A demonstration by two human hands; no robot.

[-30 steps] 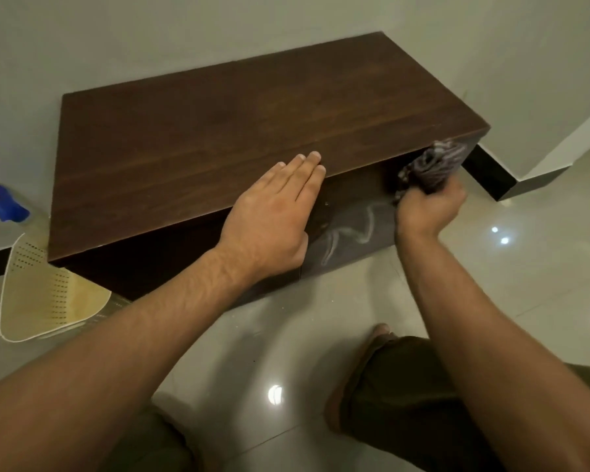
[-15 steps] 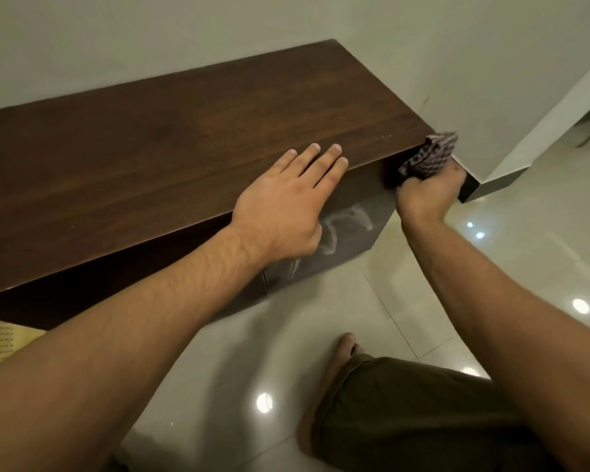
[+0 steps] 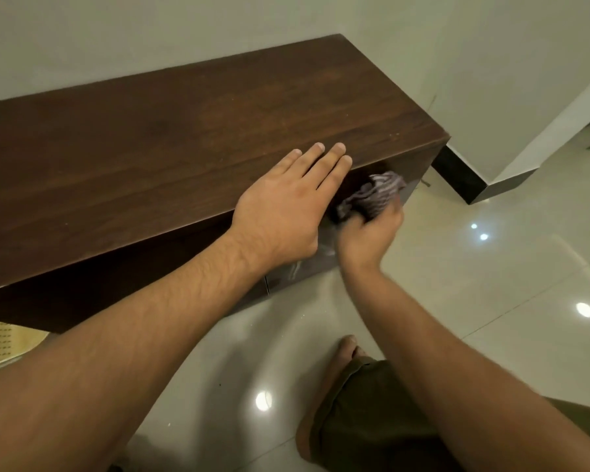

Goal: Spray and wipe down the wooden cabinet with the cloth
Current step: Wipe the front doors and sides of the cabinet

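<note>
1. Faces a low dark wooden cabinet set against a pale wall, on a glossy tiled floor.
2. Lays left hand flat on the cabinet top near its front edge, fingers straight, close together and released, grasping nothing.
3. Clenches right hand round a bunched grey striped cloth, just right of the left hand and below the top's front edge.
4. Presses cloth against the cabinet's front face, near its right end; hand and cloth slightly blurred.
5. Shows pale streaks on the glossy front panel, just below the hands.
6. Plants a bare foot on the floor at bottom centre, olive trouser leg over it.
7. Includes a yellow perforated item at the lower left edge, beside the cabinet, partly hidden by the left forearm.
8. Takes in black skirting at the wall's foot, right of the cabinet, and light reflections on the tiles.
</note>
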